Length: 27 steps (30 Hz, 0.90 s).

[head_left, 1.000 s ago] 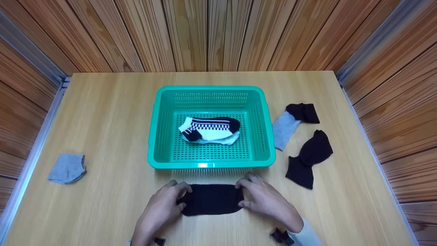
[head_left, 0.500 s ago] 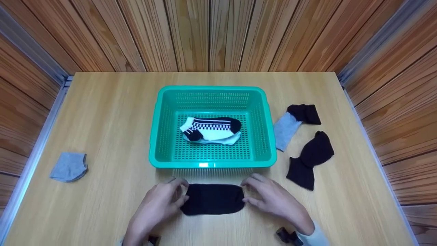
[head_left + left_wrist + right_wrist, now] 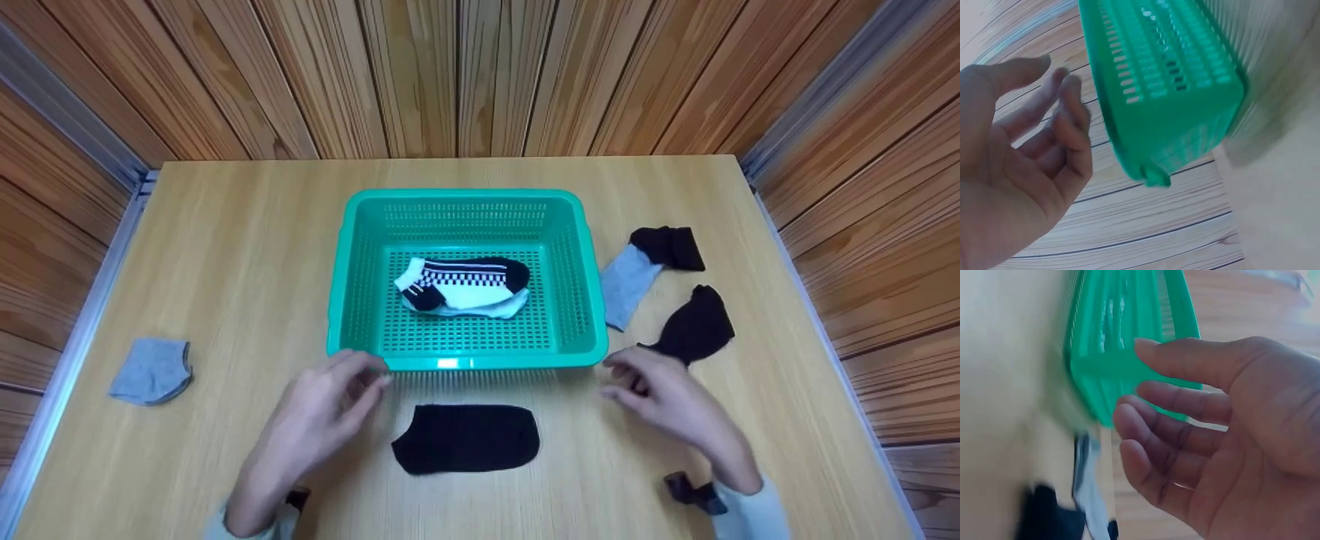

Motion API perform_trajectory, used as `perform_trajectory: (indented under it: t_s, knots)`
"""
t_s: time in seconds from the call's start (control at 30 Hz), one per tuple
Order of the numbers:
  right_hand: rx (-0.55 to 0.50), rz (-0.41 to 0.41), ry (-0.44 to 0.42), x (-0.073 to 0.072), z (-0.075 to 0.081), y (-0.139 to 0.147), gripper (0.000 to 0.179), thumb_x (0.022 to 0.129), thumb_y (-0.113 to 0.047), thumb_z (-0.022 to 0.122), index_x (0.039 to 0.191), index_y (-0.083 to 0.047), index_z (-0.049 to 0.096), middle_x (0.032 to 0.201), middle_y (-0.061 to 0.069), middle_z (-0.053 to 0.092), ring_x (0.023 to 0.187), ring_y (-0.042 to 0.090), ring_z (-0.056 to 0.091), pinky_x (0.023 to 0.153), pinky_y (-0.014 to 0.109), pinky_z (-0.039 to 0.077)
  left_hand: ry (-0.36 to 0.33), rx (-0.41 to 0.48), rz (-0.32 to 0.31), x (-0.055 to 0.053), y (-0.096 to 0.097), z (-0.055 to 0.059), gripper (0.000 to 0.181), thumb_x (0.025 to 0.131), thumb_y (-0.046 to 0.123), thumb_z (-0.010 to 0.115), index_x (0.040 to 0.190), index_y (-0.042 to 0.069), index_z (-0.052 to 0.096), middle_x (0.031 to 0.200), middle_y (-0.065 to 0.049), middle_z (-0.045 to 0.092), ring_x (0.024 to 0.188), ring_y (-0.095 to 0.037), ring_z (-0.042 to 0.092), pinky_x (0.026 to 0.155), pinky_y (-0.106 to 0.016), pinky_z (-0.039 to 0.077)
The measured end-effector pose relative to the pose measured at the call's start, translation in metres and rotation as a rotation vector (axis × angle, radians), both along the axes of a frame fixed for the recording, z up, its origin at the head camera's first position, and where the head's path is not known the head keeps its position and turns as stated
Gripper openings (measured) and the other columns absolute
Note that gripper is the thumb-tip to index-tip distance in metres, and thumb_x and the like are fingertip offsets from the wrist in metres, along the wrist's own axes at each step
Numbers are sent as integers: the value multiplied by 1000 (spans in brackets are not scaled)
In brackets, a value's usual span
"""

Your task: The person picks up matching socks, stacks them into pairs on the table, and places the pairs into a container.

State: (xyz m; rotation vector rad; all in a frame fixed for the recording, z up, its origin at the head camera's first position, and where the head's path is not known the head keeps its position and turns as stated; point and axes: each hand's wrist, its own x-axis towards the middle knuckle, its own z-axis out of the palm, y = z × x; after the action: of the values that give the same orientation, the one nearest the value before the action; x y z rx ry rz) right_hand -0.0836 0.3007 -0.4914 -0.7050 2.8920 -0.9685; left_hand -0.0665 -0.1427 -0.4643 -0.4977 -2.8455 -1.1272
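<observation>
Left hand (image 3: 319,405) and right hand (image 3: 670,397) are moving off the black sock (image 3: 469,439), fingers loosely curving, holding nothing

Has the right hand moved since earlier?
Yes: against the green basket, the right hand has moved rightward and forward, from the flat black sock toward the basket's near right corner.

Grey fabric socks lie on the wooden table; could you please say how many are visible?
2: one grey fabric sock at far left, another just right of the green plastic basket; more may be hidden.
</observation>
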Motion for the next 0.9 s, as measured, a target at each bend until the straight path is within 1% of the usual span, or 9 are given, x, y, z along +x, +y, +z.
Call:
perform_trajectory:
  t_s: [0.07, 0.17, 0.3, 0.47, 0.63, 0.7, 0.77, 0.83, 0.9]
  knots:
    - [-33, -37, 20, -4, 2, 11, 24, 88, -7, 83, 109, -3, 73, 89, -3, 72, 77, 2, 64, 67, 22, 57, 32, 1, 32, -5, -3, 4, 12, 96, 14, 77, 107, 16, 74, 91, 5, 69, 77, -5, 62, 65, -19, 54]
    - [-41, -97, 48, -9, 7, 26, 21, 88, -4, 83, 107, -3, 74, 87, -5, 71, 76, -2, 61, 64, 21, 55, 77, -2, 70, -14, -6, 7, 17, 96, 16, 78, 112, 14, 74, 100, -1, 71, 83, -11, 66, 69, -23, 58]
    - [-18, -175, 79, -14, 13, 42, 21, 89, -4, 82, 107, 0, 73, 89, 0, 72, 77, -2, 60, 65, 20, 54, 108, 11, 88, -24, -9, 11, 26, 96, 18, 79, 119, 11, 72, 115, -6, 70, 100, -19, 71, 84, -35, 64]
    - [18, -282, 94, -21, 16, 64, 22, 90, -6, 82, 108, 1, 72, 90, 7, 72, 76, -4, 57, 66, 12, 49, 146, 48, 78, -36, -10, 16, 37, 95, 17, 79, 129, 8, 68, 131, -12, 62, 120, -27, 63, 99, -47, 60]
    - [22, -376, 82, -29, 13, 82, 22, 91, -9, 81, 109, 2, 73, 95, 14, 72, 76, -7, 55, 67, 6, 44, 162, 112, 92, -51, -8, 15, 46, 95, 15, 78, 137, 6, 63, 148, -21, 48, 136, -37, 51, 110, -54, 53]
    - [23, -412, 79, -33, 11, 88, 24, 92, -11, 80, 111, 2, 72, 101, 17, 71, 79, -1, 58, 69, 5, 43, 169, 132, 103, -58, -7, 14, 49, 96, 16, 78, 140, 4, 60, 151, -23, 45, 139, -39, 48, 112, -56, 51]
    - [23, -451, 77, -37, 8, 94, 28, 93, -14, 79, 115, 2, 71, 111, 21, 70, 90, 11, 64, 74, 6, 42, 180, 142, 107, -66, -7, 13, 51, 97, 16, 77, 142, 3, 58, 155, -25, 43, 141, -41, 48, 115, -58, 48]
    - [23, -489, 63, -41, 4, 100, 35, 96, -17, 78, 122, 4, 68, 123, 27, 65, 105, 29, 65, 84, 15, 46, 181, 135, 111, -73, -7, 11, 53, 98, 18, 75, 145, 3, 56, 159, -24, 42, 146, -41, 46, 118, -58, 45]
    - [24, -528, 34, -46, 0, 105, 43, 97, -20, 75, 129, 5, 63, 134, 32, 57, 118, 43, 58, 91, 29, 47, 171, 119, 114, -81, -9, 9, 56, 99, 19, 74, 148, 3, 53, 164, -22, 40, 151, -41, 43, 121, -58, 42]
